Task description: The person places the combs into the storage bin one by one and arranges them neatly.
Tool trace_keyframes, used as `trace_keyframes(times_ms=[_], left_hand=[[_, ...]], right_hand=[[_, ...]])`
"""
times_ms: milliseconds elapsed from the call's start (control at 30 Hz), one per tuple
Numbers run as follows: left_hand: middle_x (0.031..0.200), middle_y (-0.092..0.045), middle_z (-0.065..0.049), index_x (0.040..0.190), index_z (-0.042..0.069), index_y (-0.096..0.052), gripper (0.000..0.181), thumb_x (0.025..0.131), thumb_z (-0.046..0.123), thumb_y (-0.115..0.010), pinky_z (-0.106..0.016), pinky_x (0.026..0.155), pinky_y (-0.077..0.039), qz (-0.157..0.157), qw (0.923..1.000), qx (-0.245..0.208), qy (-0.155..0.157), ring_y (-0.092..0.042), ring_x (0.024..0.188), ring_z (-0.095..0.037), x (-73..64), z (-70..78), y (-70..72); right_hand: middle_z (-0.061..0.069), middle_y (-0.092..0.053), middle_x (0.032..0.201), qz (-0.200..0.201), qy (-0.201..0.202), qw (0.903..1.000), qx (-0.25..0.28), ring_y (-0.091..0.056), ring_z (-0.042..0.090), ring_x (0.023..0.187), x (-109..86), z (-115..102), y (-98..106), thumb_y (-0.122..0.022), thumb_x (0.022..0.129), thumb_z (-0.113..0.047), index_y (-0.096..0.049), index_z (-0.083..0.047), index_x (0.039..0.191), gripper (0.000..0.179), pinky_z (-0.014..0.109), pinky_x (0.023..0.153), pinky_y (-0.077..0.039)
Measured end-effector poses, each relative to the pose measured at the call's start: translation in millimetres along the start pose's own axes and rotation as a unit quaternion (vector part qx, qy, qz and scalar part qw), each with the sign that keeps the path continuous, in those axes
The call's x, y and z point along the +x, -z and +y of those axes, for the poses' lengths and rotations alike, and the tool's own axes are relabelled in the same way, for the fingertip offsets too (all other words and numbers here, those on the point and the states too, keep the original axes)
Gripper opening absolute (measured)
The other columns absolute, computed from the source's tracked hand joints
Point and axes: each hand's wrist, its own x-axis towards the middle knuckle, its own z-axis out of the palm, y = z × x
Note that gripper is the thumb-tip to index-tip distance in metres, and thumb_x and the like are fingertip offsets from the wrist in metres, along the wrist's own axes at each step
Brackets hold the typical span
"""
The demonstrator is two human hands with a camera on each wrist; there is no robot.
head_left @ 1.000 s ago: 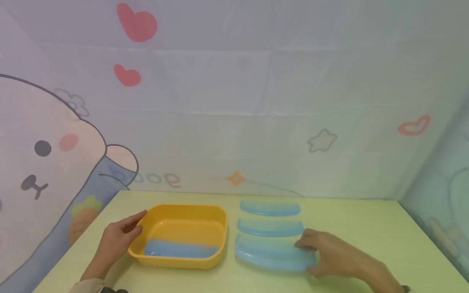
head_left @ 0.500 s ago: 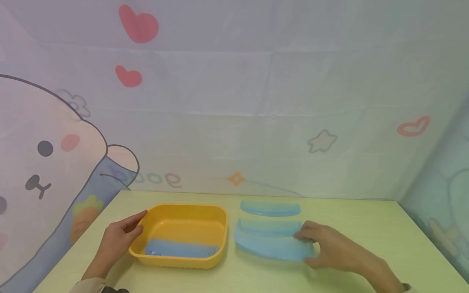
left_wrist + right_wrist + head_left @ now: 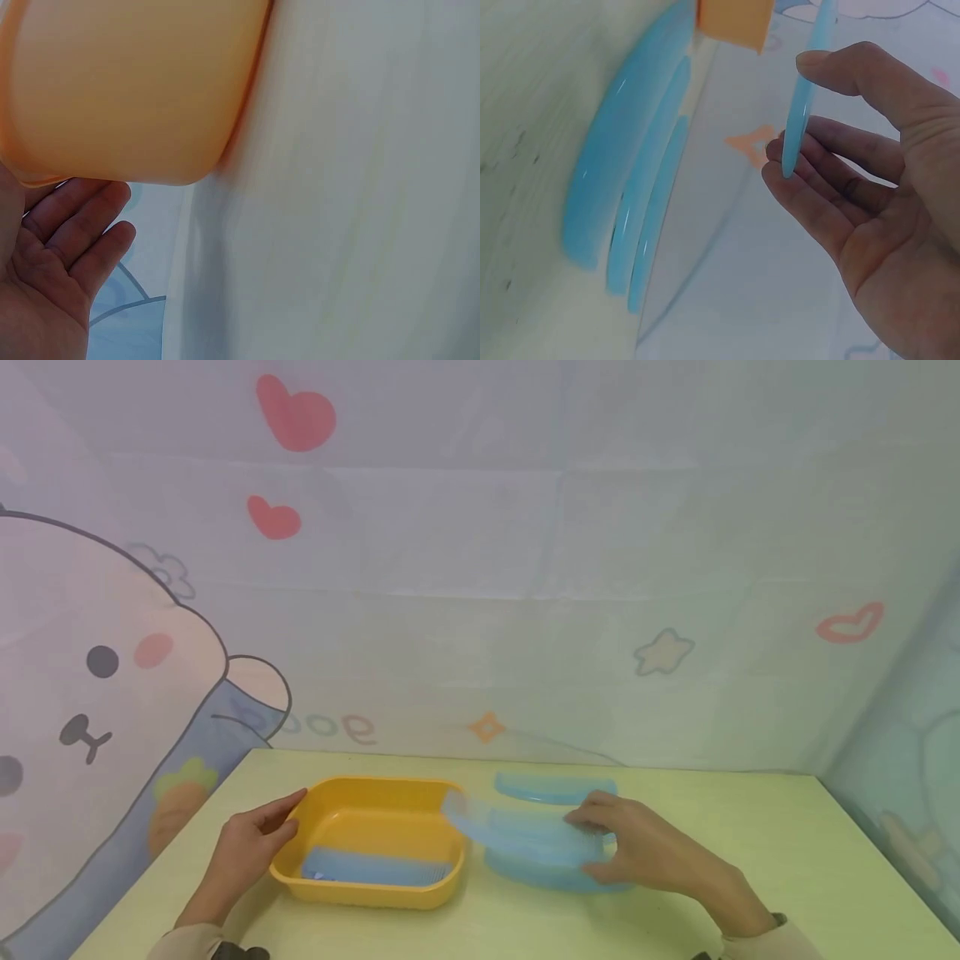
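Note:
My right hand [image 3: 637,847] pinches the right end of a translucent blue comb [image 3: 517,839], thumb on one side and fingers on the other. The comb is raised off the table, and its left end overlaps the right rim of the yellow plastic tray [image 3: 367,895] in the head view. Below it lies another blue comb [image 3: 536,875]; a second one [image 3: 654,176] is mostly covered by the held comb in the head view. My left hand [image 3: 247,852] rests at the tray's left side, fingers fairly straight along the outer wall. Inside the tray, near its front, lies a blue comb [image 3: 375,867].
A further blue comb [image 3: 555,787] lies at the back of the row, right of the tray. The pale yellow-green table [image 3: 750,843] ends at a printed cloth backdrop [image 3: 562,635] with hearts and a cartoon animal.
My right hand has lifted the comb from the front of the row and carried it up and left towards the tray. My left hand stays at the tray's side.

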Motion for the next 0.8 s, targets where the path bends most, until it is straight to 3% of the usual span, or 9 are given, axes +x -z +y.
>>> trace_keyframes(times_ms=[167, 400, 633, 800], left_hand=[[0.139, -0.065, -0.024, 0.144, -0.003, -0.064, 0.042, 0.102, 0.001, -0.068, -0.014, 0.082, -0.056, -0.002, 1.0, 0.001, 0.001, -0.068, 0.119, -0.043, 1.0, 0.1, -0.5], [0.14, -0.065, -0.024, 0.144, -0.002, -0.064, 0.042, 0.103, 0.002, -0.068, -0.013, 0.082, -0.055, -0.005, 1.0, 0.0, 0.001, -0.067, 0.12, -0.043, 1.8, 1.8, -0.1], [0.139, -0.065, -0.024, 0.144, -0.002, -0.064, 0.042, 0.102, 0.001, -0.068, -0.014, 0.082, -0.056, -0.001, 1.0, 0.001, 0.005, -0.068, 0.119, -0.043, 1.3, 2.4, -0.3], [0.14, -0.065, -0.025, 0.144, -0.002, -0.064, 0.042, 0.102, 0.001, -0.068, -0.013, 0.082, -0.056, -0.005, 0.9999, -0.001, 0.011, -0.067, 0.12, -0.043, 0.0, 2.9, -0.1]], right_hand=[[-0.009, -0.065, 0.112, -0.005, -0.002, 1.0, 0.005, -0.061, 0.01, 0.098, 22.6, -5.9, -6.7, -0.083, 0.089, -0.015, -0.073, -0.003, 0.131, 0.046, 0.037, 0.085, -0.058], [-0.003, -0.066, 0.114, -0.019, 0.0, 0.9996, 0.022, -0.067, 0.022, 0.104, 51.5, -13.7, -12.8, -0.083, 0.089, -0.016, -0.072, -0.002, 0.134, 0.048, 0.044, 0.09, -0.059], [0.003, -0.067, 0.111, -0.017, 0.025, 0.9995, 0.005, -0.064, 0.02, 0.096, 80.8, -20.7, -21.1, -0.085, 0.088, -0.015, -0.073, 0.001, 0.131, 0.047, 0.035, 0.085, -0.057], [0.006, -0.068, 0.113, -0.028, 0.023, 0.9993, 0.004, -0.064, 0.019, 0.099, 97.3, -27.7, -26.5, -0.084, 0.088, -0.014, -0.072, 0.001, 0.131, 0.047, 0.035, 0.087, -0.057]])
